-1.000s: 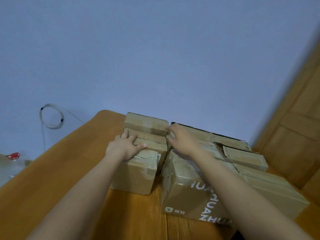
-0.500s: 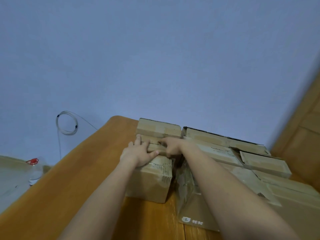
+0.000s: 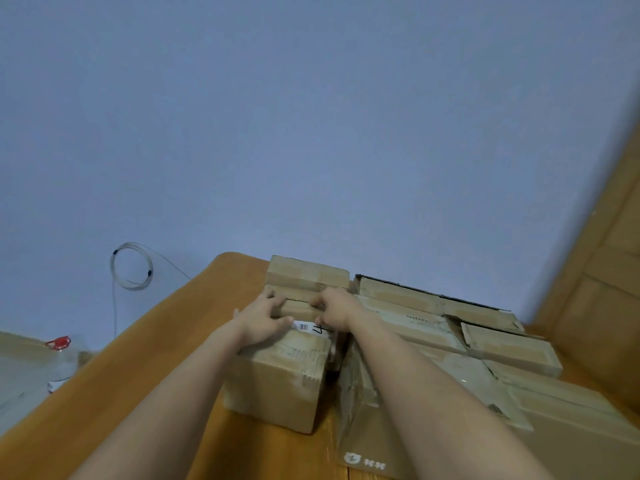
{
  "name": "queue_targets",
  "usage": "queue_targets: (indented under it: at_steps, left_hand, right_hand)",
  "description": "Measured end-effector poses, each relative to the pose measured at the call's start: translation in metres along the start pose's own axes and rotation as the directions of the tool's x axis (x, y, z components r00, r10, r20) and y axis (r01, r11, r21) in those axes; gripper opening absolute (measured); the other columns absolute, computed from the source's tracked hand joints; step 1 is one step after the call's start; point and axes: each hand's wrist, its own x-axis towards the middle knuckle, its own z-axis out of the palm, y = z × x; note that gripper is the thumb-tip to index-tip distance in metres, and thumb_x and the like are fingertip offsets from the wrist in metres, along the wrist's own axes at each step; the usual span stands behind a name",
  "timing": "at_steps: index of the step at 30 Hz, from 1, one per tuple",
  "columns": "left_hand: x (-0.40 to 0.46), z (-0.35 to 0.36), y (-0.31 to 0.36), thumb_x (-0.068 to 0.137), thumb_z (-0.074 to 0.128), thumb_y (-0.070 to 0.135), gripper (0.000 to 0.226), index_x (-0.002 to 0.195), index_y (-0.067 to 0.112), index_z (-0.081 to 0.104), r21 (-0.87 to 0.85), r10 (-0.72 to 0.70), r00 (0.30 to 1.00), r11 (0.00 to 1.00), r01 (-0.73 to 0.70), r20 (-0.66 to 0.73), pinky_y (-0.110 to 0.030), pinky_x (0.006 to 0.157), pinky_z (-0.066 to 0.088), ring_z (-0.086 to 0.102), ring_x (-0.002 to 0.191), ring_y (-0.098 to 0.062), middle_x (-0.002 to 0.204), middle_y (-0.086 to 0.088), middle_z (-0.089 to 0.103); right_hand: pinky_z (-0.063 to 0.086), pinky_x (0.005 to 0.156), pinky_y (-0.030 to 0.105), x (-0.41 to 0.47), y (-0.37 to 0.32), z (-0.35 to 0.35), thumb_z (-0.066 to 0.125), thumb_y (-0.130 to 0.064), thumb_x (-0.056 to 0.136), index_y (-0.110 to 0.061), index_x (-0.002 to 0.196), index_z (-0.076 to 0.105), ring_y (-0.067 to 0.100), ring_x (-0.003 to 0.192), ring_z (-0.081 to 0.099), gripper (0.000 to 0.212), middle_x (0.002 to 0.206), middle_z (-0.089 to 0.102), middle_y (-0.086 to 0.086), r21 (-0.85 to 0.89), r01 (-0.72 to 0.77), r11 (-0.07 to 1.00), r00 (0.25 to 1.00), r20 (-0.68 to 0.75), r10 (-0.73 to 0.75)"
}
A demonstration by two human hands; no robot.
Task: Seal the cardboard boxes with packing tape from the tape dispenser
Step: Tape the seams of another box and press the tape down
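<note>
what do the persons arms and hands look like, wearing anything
Both forearms are bare as far as the frame shows, with no sleeves in view. The left hand and right hand show no gloves, watch or bracelet; rings cannot be ruled out.

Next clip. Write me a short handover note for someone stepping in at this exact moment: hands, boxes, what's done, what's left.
Left hand and right hand: both grip a flap on top of the small box on the table.
Big box sits right of it, flaps loose.
No tape dispenser in view.
Done: flap being folded down.
Left: find the dispenser, tape both boxes.
</note>
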Motion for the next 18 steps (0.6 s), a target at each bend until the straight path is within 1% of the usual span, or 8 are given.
queue_targets:
  at_steps: [3,5,6,7,9,13,17,18]
  left_hand:
    - [0.0,-0.012,0.006,0.088,0.054,0.056,0.077,0.149,0.016,0.031,0.019,0.017,1.0,1.0,-0.017,-0.001,-0.055,0.115,0.016,0.023,0.144,-0.022,0.158,0.001,0.018]
    - [-0.002,-0.022,0.014,0.092,0.056,0.048,0.069,0.147,0.013,0.035,0.012,0.043,0.998,0.999,-0.043,-0.036,-0.05,0.116,0.019,0.025,0.142,-0.023,0.156,-0.004,0.023]
    - [-0.004,-0.025,0.019,0.094,0.056,0.041,0.063,0.146,0.011,0.037,0.005,0.061,0.996,0.998,-0.061,-0.065,-0.044,0.116,0.02,0.027,0.141,-0.024,0.155,-0.005,0.026]
    - [-0.007,-0.028,0.025,0.095,0.056,0.036,0.058,0.144,0.009,0.039,-0.007,0.078,0.991,0.997,-0.079,-0.105,-0.036,0.113,0.023,0.028,0.14,-0.023,0.153,-0.006,0.03]
    - [-0.012,-0.032,0.034,0.094,0.058,0.03,0.053,0.141,0.008,0.044,-0.036,0.095,0.972,0.994,-0.105,-0.215,-0.031,0.109,0.026,0.031,0.139,-0.022,0.151,-0.006,0.035]
    - [-0.022,-0.04,0.053,0.09,0.065,0.022,0.049,0.135,0.01,0.052,-0.184,0.034,0.903,0.975,-0.124,-0.429,-0.036,0.108,0.03,0.038,0.134,-0.023,0.149,-0.004,0.039]
    - [-0.037,-0.052,0.081,0.088,0.066,0.015,0.041,0.129,0.009,0.059,-0.243,0.064,0.808,0.937,-0.251,-0.586,-0.033,0.106,0.031,0.041,0.132,-0.023,0.145,-0.006,0.044]
    - [-0.042,-0.055,0.089,0.088,0.065,0.013,0.039,0.127,0.009,0.06,-0.253,0.075,0.783,0.924,-0.288,-0.617,-0.031,0.105,0.032,0.042,0.13,-0.022,0.143,-0.005,0.046]
  right_hand:
    - [0.044,0.094,0.03,-0.006,0.0,-0.009,0.062,-0.015,0.088,-0.016,0.126,0.061,0.026,0.117,0.055,0.038,0.126,0.061,0.008,0.04,0.018,0.999,0.997,-0.072,-0.015]
    - [0.043,0.09,0.029,-0.01,0.0,-0.015,0.06,-0.015,0.089,-0.015,0.12,0.064,0.025,0.117,0.055,0.031,0.122,0.063,0.008,0.056,0.04,0.998,0.992,-0.122,-0.033]
    - [0.043,0.088,0.03,-0.012,-0.001,-0.018,0.06,-0.015,0.089,-0.015,0.114,0.066,0.025,0.115,0.055,0.026,0.119,0.064,0.007,0.06,0.047,0.997,0.988,-0.148,-0.038]
    - [0.045,0.087,0.031,-0.014,-0.001,-0.022,0.059,-0.016,0.088,-0.015,0.108,0.067,0.025,0.112,0.056,0.021,0.115,0.065,0.007,0.058,0.053,0.997,0.984,-0.174,-0.042]
    - [0.047,0.09,0.036,-0.019,-0.004,-0.031,0.059,-0.017,0.088,-0.013,0.107,0.067,0.025,0.11,0.057,0.021,0.113,0.067,0.007,0.054,0.056,0.997,0.973,-0.226,-0.042]
    - [0.047,0.085,0.035,-0.039,-0.009,-0.058,0.058,-0.021,0.09,-0.02,0.111,0.067,0.025,0.108,0.056,0.023,0.113,0.066,0.004,0.051,0.09,0.995,0.946,-0.316,-0.07]
    - [0.044,0.073,0.031,-0.072,-0.011,-0.09,0.058,-0.022,0.09,-0.02,0.099,0.068,0.022,0.101,0.057,0.014,0.102,0.067,0.001,0.074,0.135,0.988,0.899,-0.428,-0.091]
    - [0.044,0.074,0.031,-0.082,-0.011,-0.098,0.058,-0.022,0.09,-0.02,0.101,0.068,0.021,0.103,0.056,0.015,0.103,0.067,0.001,0.083,0.146,0.986,0.885,-0.457,-0.093]
